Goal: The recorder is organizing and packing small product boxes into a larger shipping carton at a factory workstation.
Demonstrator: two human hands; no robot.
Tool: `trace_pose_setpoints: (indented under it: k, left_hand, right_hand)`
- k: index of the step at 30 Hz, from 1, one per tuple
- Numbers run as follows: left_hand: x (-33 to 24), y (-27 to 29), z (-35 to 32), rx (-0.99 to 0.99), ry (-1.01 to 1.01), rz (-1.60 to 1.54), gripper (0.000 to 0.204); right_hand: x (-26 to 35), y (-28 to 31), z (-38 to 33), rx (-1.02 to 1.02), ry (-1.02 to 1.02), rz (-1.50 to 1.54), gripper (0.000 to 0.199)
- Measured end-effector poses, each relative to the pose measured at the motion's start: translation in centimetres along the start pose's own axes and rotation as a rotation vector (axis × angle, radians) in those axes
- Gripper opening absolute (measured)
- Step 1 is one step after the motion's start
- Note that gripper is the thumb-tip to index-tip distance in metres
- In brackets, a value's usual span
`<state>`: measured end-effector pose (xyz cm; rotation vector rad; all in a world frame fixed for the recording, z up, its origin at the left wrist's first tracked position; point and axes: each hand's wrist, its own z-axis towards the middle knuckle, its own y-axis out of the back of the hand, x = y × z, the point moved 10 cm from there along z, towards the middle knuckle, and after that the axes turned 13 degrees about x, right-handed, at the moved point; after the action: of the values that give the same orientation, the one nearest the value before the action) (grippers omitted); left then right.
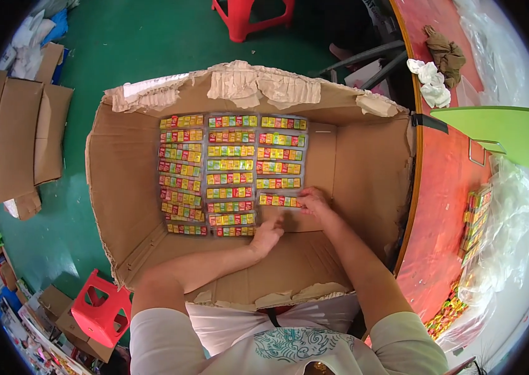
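A large open cardboard box (371,147) stands in front of me, with three columns of clear-wrapped packs (231,165) lying on its bottom. Each pack is a row of small yellow, red and green pieces. At the near end of the right column, my right hand (313,201) has its fingers closed on the right end of one pack (277,200). My left hand (269,232) is just below that pack, beside the near end of the middle column. Its fingers stretch forward, slightly blurred, and no object shows in them.
On the right is a red-topped table (396,300) with more packs (476,219), loose colourful pieces (446,315) and clear plastic sheeting (505,219). A red stool (99,309) stands at the lower left, another stool (239,19) beyond the box. Folded cartons (20,134) stand at left.
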<state>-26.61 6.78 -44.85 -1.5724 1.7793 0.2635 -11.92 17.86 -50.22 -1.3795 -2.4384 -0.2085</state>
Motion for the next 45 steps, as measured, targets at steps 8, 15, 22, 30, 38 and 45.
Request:
trace_pose_setpoints:
  k: [8, 15, 22, 30, 38, 45]
  left_hand:
    - [-1.5, 0.2, 3.9, 0.087, -0.06, 0.549, 0.051]
    - [-0.1, 0.4, 6.1, 0.172, -0.142, 0.348, 0.058]
    - [1.7, 0.6, 10.3, 0.119, -0.218, 0.425, 0.056]
    - [2.8, -0.5, 6.5, 0.457, 0.393, 0.622, 0.039]
    - [-19.2, -7.1, -10.1, 0.306, -0.139, 0.352, 0.044]
    - [-24.6, -12.2, -19.7, 0.101, -0.481, 0.032, 0.043]
  right_hand:
    - [1.9, -1.4, -0.6, -0.073, 0.008, -0.005, 0.029]
    - [-2.3, 0.8, 2.4, -0.074, -0.122, 0.0, 0.027]
    - [4.5, 2.2, -2.5, -0.1, -0.083, -0.52, 0.021]
    - [17.7, -4.4, -27.3, -0.421, 0.698, -0.695, 0.018]
    - [9.7, 12.5, -55.2, -1.092, 1.169, -0.376, 0.015]
    - [-6.3, 37.4, -52.8, -1.347, 0.748, -0.037, 0.026]
